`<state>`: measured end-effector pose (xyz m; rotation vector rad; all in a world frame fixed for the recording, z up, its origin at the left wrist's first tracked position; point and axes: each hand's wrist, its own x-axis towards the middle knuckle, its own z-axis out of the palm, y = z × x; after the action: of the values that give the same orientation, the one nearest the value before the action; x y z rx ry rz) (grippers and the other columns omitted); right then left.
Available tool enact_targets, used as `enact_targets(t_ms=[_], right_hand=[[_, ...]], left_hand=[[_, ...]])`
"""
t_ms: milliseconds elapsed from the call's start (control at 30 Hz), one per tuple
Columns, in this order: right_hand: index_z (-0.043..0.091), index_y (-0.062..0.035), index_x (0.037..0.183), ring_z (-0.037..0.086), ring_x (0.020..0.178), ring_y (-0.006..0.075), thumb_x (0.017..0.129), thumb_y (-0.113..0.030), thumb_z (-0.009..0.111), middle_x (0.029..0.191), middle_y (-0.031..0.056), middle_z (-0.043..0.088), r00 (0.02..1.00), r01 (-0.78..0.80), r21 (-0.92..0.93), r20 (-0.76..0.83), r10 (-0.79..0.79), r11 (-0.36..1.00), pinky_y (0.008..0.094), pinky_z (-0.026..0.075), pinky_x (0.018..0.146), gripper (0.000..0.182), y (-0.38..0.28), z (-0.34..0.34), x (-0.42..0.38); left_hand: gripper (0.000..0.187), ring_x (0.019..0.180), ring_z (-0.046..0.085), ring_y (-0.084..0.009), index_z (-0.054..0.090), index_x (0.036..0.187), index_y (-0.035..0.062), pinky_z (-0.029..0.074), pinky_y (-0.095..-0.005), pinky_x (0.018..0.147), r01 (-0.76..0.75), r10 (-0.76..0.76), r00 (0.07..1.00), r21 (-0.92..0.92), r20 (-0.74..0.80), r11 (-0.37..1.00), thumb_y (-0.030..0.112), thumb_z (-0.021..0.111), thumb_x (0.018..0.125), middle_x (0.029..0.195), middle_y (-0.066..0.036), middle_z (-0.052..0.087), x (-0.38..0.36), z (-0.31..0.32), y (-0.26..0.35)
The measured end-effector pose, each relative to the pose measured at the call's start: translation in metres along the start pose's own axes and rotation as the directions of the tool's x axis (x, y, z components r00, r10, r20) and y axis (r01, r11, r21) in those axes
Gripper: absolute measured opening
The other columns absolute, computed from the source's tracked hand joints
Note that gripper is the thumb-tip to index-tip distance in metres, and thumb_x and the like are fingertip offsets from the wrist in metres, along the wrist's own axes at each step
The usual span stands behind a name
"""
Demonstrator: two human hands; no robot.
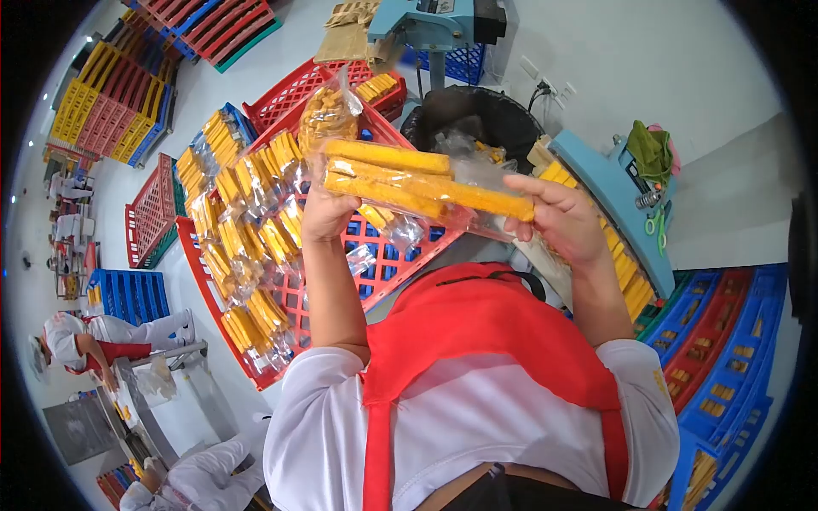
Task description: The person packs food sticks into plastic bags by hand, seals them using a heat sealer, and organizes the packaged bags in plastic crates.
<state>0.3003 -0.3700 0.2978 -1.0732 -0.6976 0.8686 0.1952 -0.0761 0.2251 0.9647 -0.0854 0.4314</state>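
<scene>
My left hand (328, 209) is closed around one end of a clear plastic bag (464, 220) holding several long yellow-orange, bread-like sticks (388, 157). One stick (494, 200) sticks out towards the bag's other end. My right hand (562, 217) grips that stick's outer end between fingers and thumb, close to the bag's loose plastic. Below and left of the bag, a red crate (202, 274) carries rows of filled clear bags (247, 247). To the right, more yellow sticks (626, 268) lie in a row beside a blue machine (601, 200).
A black-lined bin (469, 106) stands just beyond the bag. At the top is another blue machine (434, 30) on a post. Stacked blue and red crates (724, 341) rise at the lower right. Green scissors (656, 230) hang by the machine. Co-workers (111, 336) are at the left.
</scene>
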Motion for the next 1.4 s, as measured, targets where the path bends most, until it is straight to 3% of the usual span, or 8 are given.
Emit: enact_targets(t_ms=[233,400,467,633,833,933,1200,1400], right_hand=[[0.046,0.0049,0.113,0.056,0.078,0.0139,0.076,0.004,0.049,0.086,0.0100,0.058,0.975,0.177,0.147,0.111,-0.194,0.973,0.0266,0.046,0.069,0.037,0.018,-0.002,0.001],[0.047,0.0049,0.112,0.057,0.079,0.0146,0.078,-0.002,0.055,0.086,0.0099,0.059,0.898,0.435,-0.499,0.189,-0.396,0.749,0.0245,0.047,0.069,0.036,0.023,0.014,0.011],[0.047,0.0046,0.113,0.056,0.080,0.0136,0.078,-0.003,0.055,0.086,0.0088,0.059,0.942,0.334,-0.317,0.075,-0.327,0.888,0.0234,0.046,0.069,0.036,0.027,0.016,0.010],[0.045,0.0031,0.116,0.053,0.083,0.0100,0.080,-0.004,0.052,0.085,0.0051,0.059,0.986,0.161,-0.116,-0.023,-0.165,0.980,0.0224,0.043,0.071,0.037,0.029,0.010,0.012],[0.041,-0.0021,0.121,0.051,0.061,0.0107,0.079,0.000,0.048,0.091,0.0135,0.055,0.955,0.283,-0.316,0.010,-0.295,0.906,0.0228,0.043,0.062,0.043,0.036,0.007,0.006],[0.043,-0.0042,0.120,0.052,0.060,0.0135,0.076,0.004,0.050,0.096,0.0153,0.054,0.866,0.501,-0.463,0.280,-0.415,0.731,0.0243,0.043,0.063,0.046,0.025,0.004,0.009],[0.051,-0.0026,0.109,0.053,0.095,0.0302,0.072,0.000,0.059,0.104,0.0157,0.053,0.794,0.581,-0.686,0.359,-0.491,0.438,0.0330,0.042,0.079,0.038,0.011,0.009,-0.001],[0.041,-0.0032,0.121,0.053,0.093,0.0274,0.077,-0.004,0.054,0.113,0.0148,0.048,0.974,0.211,-0.762,0.112,-0.196,0.612,0.0291,0.042,0.077,0.045,0.007,0.008,-0.008]], left_hand=[[0.090,0.106,0.045,-0.0205,0.031,0.123,0.0067,0.037,-0.0334,0.091,0.052,-0.056,0.998,0.107,0.035,0.993,0.008,0.080,0.048,0.114,-0.006,0.045,0.002,0.015,0.011],[0.089,0.105,0.045,-0.0176,0.031,0.123,0.0069,0.036,-0.0312,0.090,0.099,-0.163,0.973,0.340,0.166,0.935,0.001,0.078,0.047,0.112,-0.005,0.044,0.003,0.028,0.018],[0.091,0.106,0.043,-0.0165,0.030,0.124,0.0067,0.035,-0.0300,0.090,0.127,-0.201,0.965,0.369,0.169,0.921,0.001,0.077,0.047,0.112,-0.005,0.044,0.004,0.045,0.022],[0.097,0.108,0.042,-0.0203,0.023,0.129,0.0031,0.034,-0.0314,0.091,-0.159,0.155,0.987,0.369,0.040,0.916,0.017,0.079,0.051,0.116,-0.010,0.042,0.002,0.046,0.016],[0.099,0.109,0.041,-0.0229,0.019,0.131,0.0039,0.033,-0.0336,0.092,-0.160,0.162,0.987,0.261,0.012,0.952,0.018,0.078,0.052,0.117,-0.014,0.041,-0.003,0.046,0.024],[0.099,0.110,0.041,-0.0233,0.019,0.131,0.0046,0.033,-0.0335,0.093,-0.160,0.139,0.986,0.288,0.091,0.944,0.010,0.077,0.051,0.120,-0.015,0.040,-0.008,0.045,0.026],[0.098,0.114,0.038,-0.0218,0.020,0.132,0.0036,0.032,-0.0330,0.094,-0.138,0.082,0.977,0.295,0.196,0.946,-0.001,0.074,0.050,0.124,-0.013,0.037,-0.012,0.047,0.029],[0.099,0.111,0.040,-0.0205,0.019,0.131,-0.0017,0.029,-0.0311,0.094,-0.059,0.011,0.994,0.442,0.112,0.895,0.022,0.078,0.054,0.121,-0.013,0.040,-0.004,0.075,0.031]])
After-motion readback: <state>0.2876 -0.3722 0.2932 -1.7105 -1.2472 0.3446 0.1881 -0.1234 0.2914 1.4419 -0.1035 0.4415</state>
